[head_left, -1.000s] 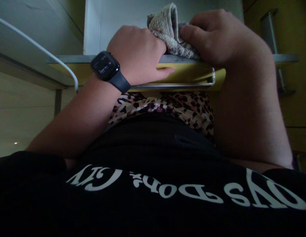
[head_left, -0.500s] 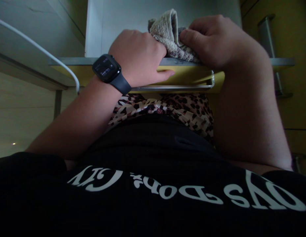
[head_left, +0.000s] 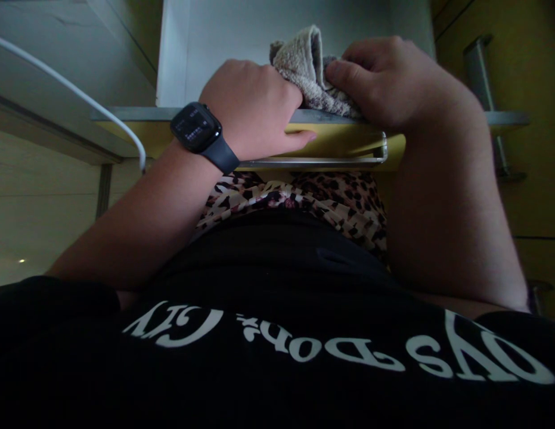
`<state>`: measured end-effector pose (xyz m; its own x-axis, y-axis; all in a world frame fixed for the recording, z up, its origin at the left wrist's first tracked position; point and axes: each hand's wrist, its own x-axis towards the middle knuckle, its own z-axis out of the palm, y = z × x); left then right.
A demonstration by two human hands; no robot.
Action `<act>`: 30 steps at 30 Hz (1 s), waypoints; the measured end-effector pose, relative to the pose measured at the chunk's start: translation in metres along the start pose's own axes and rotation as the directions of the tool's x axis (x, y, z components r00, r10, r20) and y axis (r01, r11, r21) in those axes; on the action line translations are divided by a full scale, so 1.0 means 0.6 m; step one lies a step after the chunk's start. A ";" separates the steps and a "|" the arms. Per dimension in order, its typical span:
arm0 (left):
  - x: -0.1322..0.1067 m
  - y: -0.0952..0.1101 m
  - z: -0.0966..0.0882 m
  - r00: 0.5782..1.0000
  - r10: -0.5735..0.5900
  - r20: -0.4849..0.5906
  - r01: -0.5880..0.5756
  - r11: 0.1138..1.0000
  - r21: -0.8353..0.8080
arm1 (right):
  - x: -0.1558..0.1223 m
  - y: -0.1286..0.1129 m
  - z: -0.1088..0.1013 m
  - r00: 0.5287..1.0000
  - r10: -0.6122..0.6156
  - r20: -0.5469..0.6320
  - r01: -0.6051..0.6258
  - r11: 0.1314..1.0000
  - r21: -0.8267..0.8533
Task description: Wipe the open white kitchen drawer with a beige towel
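And here at the open drawer [head_left: 173,71], the cloth [head_left: 299,64] sits bunched on the front's top edge [head_left: 132,113], one fold standing up in a loop, right between the two hands. The right hand [head_left: 388,86] has it: thumb pressed onto the fabric, the other fingers mostly hidden behind, so the grip looks like a pinch that keeps the bundle snug against the rim. Over on the other side, the left hand [head_left: 250,110] drapes across that same edge, thumb out in front above the metal handle [head_left: 313,161]. Its fingers drop out of sight inside; I can't tell whether they're curled round the board or into the cloth, though the pose suggests bracing. The wrist bends inward, watch [head_left: 197,127] face up, probably because the drawer is so close to the body. A white cable [head_left: 71,83] arcs by, well clear of the cloth.
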<state>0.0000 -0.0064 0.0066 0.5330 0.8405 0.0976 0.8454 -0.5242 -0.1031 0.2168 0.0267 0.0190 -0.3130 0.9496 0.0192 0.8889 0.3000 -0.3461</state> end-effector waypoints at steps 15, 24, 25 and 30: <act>0.001 0.000 -0.001 1.000 -0.016 0.016 0.016 1.000 0.003 | -0.001 0.000 0.000 1.000 -0.012 -0.003 0.012 1.000 -0.022; 0.000 0.000 -0.001 1.000 -0.023 0.018 0.023 1.000 0.003 | -0.001 -0.004 -0.003 1.000 -0.001 0.005 0.001 1.000 -0.030; 0.000 0.000 -0.001 1.000 -0.022 0.015 0.022 1.000 0.005 | -0.001 -0.004 -0.003 1.000 -0.001 0.006 0.001 1.000 -0.028; 0.000 0.000 -0.003 1.000 -0.014 0.010 0.014 1.000 0.007 | -0.002 -0.005 -0.004 1.000 -0.011 0.004 0.011 1.000 -0.016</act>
<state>0.0002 -0.0067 0.0084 0.5210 0.8489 0.0891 0.8523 -0.5117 -0.1084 0.2154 0.0246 0.0226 -0.3237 0.9460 0.0195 0.8909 0.3117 -0.3304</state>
